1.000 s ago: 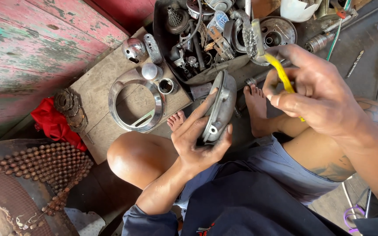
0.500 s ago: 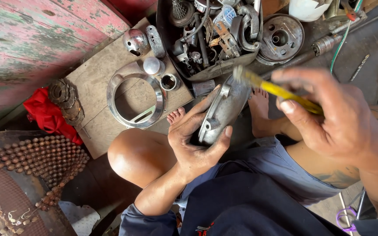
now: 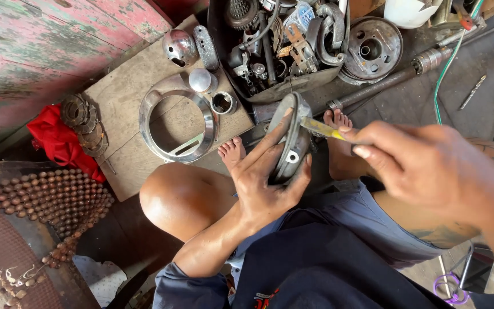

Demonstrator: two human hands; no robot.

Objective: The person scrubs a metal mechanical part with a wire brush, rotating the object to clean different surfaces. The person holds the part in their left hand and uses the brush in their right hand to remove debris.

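Note:
My left hand grips a grey metal engine cover, held on edge above my knees. My right hand holds a yellow-handled brush whose tip reaches into the cover's hollow side; the bristles are hidden there. My bare feet rest on the floor just behind the cover.
A wooden board carries a chrome ring, small caps and a chrome dome. A black tub of metal parts stands behind, with a brake drum, a shaft, drill bits, a red cloth and a beaded mat around.
My right hand came down and left from a raised position, bringing the brush from above the tub into the cover. My left hand turned the cover more on edge.

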